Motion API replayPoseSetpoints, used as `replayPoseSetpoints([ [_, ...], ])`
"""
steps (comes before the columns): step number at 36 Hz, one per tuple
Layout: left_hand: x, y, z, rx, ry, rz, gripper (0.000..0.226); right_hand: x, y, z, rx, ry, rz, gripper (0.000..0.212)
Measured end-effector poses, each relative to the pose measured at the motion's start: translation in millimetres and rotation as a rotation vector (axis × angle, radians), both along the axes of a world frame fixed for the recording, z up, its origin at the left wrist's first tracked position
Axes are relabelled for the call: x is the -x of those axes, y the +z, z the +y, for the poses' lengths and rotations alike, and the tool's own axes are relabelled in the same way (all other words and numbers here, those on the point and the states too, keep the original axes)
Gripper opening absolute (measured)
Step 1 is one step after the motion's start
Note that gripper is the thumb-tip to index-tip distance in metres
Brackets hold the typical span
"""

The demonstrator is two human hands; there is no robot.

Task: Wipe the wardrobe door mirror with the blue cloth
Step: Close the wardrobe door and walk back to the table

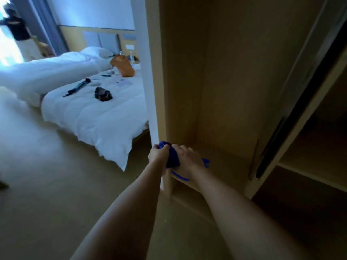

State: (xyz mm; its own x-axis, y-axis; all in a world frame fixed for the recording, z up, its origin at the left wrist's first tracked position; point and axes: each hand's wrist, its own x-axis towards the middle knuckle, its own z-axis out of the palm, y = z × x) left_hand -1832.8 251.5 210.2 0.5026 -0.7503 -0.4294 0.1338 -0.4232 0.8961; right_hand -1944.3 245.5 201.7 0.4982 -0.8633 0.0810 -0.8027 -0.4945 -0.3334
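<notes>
A: Holding what, and where?

B: Both hands meet low at the open wardrobe's front edge. The left hand (pixel 157 155) and right hand (pixel 185 158) curl their fingers (pixel 176 147) around the blue cloth (pixel 171 159), a soft bunched wad between them.

A: And the mirror?

B: Likely the sliding door (pixel 300 91) leaning away up right, well apart; its glossy, dark-edged panel runs tall. The right hand is nearer.

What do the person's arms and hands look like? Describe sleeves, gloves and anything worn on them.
Both forearms are bare up to the frame's lower edge, with no sleeves in view. The left hand and right hand wear no gloves. No watch, bracelet or ring shows on the visible parts.
</notes>
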Motion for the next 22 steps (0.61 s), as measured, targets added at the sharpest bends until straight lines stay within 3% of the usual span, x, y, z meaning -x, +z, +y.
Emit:
replayPoseSetpoints([
  [11, -156.8, -11.1, 60.9, -0.178, 0.028, -0.546, 0.059, -152.1, -11.3, 16.8, 0.093, 0.239, 0.078, 0.052],
  [18, -263.0, -19.5, 94.5, -0.317, -0.051, -0.860, 0.045, -257.5, -10.4, 16.5, 0.120, 0.341, 0.204, 0.057],
  [22, -327.3, -18.3, 115.4, -0.404, -0.015, -0.895, 0.051, -320.0, -12.6, 18.7, 0.104, 0.392, 0.254, 0.059],
])
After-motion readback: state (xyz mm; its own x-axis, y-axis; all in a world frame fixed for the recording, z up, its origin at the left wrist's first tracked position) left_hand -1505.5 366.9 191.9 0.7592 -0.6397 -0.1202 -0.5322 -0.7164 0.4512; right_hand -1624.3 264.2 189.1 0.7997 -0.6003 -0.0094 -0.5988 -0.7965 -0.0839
